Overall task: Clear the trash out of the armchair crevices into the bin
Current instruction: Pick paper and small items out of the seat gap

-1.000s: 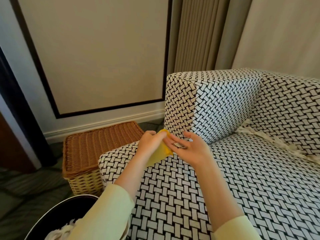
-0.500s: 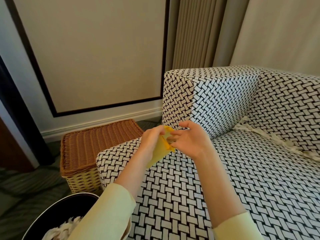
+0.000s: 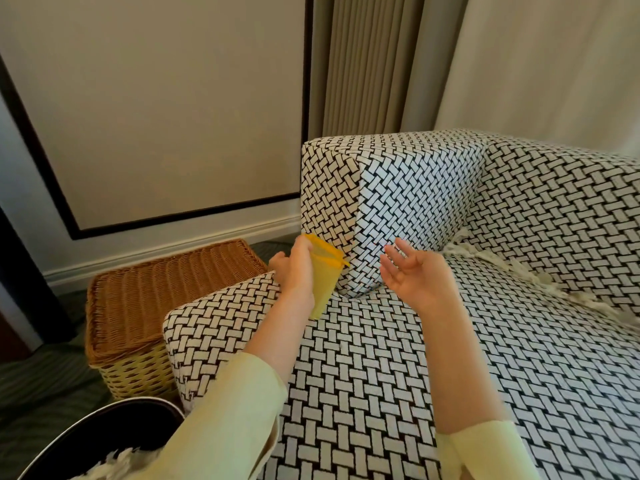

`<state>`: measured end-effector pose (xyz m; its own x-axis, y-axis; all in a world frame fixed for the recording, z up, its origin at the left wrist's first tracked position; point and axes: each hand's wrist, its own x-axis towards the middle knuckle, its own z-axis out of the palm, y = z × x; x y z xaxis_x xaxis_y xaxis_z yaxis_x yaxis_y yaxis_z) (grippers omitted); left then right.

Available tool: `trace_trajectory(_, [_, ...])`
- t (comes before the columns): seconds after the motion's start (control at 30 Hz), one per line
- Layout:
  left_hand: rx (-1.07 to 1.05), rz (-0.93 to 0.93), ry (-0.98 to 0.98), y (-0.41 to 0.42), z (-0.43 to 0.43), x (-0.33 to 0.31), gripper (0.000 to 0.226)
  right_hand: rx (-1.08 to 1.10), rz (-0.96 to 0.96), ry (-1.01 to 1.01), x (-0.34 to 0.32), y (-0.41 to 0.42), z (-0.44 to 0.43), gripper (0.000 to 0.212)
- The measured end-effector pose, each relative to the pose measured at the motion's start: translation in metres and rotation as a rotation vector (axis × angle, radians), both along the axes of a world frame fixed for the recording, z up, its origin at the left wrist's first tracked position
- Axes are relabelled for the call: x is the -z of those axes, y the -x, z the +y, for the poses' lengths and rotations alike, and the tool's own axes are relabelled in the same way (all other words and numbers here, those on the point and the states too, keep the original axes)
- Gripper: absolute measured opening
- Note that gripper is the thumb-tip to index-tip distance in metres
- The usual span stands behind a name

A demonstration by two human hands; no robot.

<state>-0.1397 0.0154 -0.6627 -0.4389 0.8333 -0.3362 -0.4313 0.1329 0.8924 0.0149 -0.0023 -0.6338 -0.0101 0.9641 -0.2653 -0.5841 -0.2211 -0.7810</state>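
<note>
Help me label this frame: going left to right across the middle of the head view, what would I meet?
wicker basket → left hand gripping a yellow packet → right hand, open → cream fringe lying along the armchair crevice.

bin (image 3: 114, 431): cut by bottom edge, right side behind left sleeve (image 3: 221, 427); white fluff (image 3: 107, 469) inside seen only in part | yellow pouch (image 3: 325, 282): contents cannot be told, left side behind left hand (image 3: 294, 271) | wicker basket (image 3: 156, 299): right end behind armchair (image 3: 485, 375) seat | armchair: runs off right and bottom edges | white shreds (image 3: 519, 275) in crevice: too blurred to identify
</note>
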Motion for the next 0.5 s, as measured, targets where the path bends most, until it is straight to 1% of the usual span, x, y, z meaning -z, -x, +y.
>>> trace_trajectory(0.03, [0.014,0.030,0.005,-0.005,0.003,0.000,0.072,0.042,-0.012,0.007,0.002,-0.008,0.003,0.046])
trace_trajectory(0.07, [0.023,0.071,0.010,-0.008,0.003,0.000,0.076,0.080,-0.033,0.013,0.005,-0.015,0.005,0.047])
trace_trajectory(0.13, [-0.008,0.225,0.014,-0.015,0.000,0.000,0.073,0.155,-0.082,0.028,0.012,-0.026,0.013,0.049])
trace_trajectory(0.17, [-0.056,0.353,-0.034,-0.019,-0.005,0.002,0.066,0.178,-0.102,0.041,0.016,-0.030,0.017,0.047])
trace_trajectory(0.2, [-0.122,0.505,-0.152,-0.025,-0.011,0.006,0.053,0.188,-0.126,0.057,0.020,-0.032,0.020,0.045])
trace_trajectory(0.23, [-0.167,0.670,-0.325,-0.034,-0.022,0.010,0.038,0.189,-0.164,0.079,0.024,-0.034,0.023,0.043])
trace_trajectory(0.27, [-0.120,0.813,-0.501,-0.043,-0.033,0.012,0.025,0.187,-0.201,0.097,0.026,-0.035,0.027,0.042])
trace_trajectory(0.3, [0.020,0.945,-0.644,-0.052,-0.040,0.013,0.015,0.185,-0.244,0.113,0.030,-0.036,0.031,0.042])
trace_trajectory(0.33, [0.218,1.072,-0.718,-0.063,-0.043,0.015,0.008,0.178,-0.287,0.125,0.030,-0.037,0.034,0.041])
trace_trajectory(0.37, [0.412,1.176,-0.733,-0.073,-0.043,0.016,0.011,0.169,-0.340,0.138,0.031,-0.037,0.037,0.038])
trace_trajectory(0.4, [0.551,1.239,-0.677,-0.082,-0.037,0.018,0.016,0.164,-0.383,0.150,0.031,-0.039,0.040,0.034])
trace_trajectory(0.47, [0.673,1.229,-0.429,-0.094,-0.019,0.023,0.030,0.153,-0.467,0.143,0.033,-0.045,0.046,0.027])
trace_trajectory(0.5, [0.705,1.220,-0.319,-0.099,-0.006,0.024,0.039,0.168,-0.538,0.120,0.035,-0.052,0.051,0.029])
